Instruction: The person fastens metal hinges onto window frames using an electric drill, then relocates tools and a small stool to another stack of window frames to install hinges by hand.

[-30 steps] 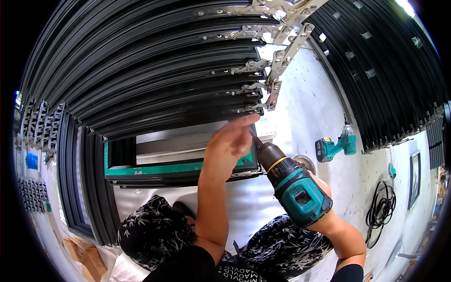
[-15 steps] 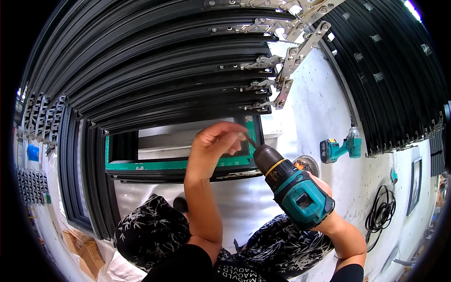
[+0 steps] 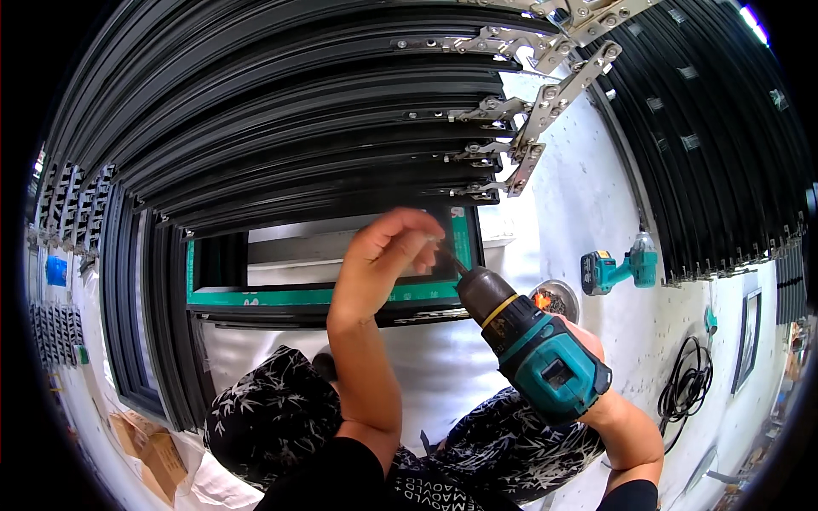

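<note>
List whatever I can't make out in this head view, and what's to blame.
All in the head view:
- What, if anything, the left hand pinches: too small and blurred.
- Whether the bit touches those fingertips: too small.
- The right hand's fingers and the trigger: hidden by the drill.
- What the bowl holds: pieces too small, and the drill covers part of it.
- The top hinge: cut off by the upper edge.

Your left hand [image 3: 379,255] bends, thumb [image 3: 406,254] near its curved fingers [image 3: 407,219]; your right hand [image 3: 586,338] grips, rightward and below them.
</note>
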A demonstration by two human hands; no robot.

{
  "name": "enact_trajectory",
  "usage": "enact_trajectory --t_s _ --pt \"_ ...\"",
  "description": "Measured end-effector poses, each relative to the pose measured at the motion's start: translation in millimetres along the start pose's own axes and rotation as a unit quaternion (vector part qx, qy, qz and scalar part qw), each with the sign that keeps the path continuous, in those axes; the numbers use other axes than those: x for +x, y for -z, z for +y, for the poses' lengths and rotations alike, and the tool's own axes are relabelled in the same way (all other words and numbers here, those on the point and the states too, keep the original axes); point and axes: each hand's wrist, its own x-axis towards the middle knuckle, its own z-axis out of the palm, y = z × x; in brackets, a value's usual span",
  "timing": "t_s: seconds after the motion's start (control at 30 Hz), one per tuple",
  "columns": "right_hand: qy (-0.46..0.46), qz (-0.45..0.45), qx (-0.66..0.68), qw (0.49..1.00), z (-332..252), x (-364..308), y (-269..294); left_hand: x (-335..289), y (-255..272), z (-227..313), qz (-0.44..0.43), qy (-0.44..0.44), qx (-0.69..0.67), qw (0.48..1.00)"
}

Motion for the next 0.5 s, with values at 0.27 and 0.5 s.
enact_trajectory --t_s 0.27,0.5 --pt "-0.008 -0.01 -0.007 1.0 -1.4 1.6 -3.1 -3.2 5.5 3.9 -0.034 -0.006 0.03 0.999" --pt "0.039 -0.006 -0.055 0.998 -2.2 4.0 -4.5 -2.5 8.1 8.5 -0.053 -0.025 0.101 0.993"
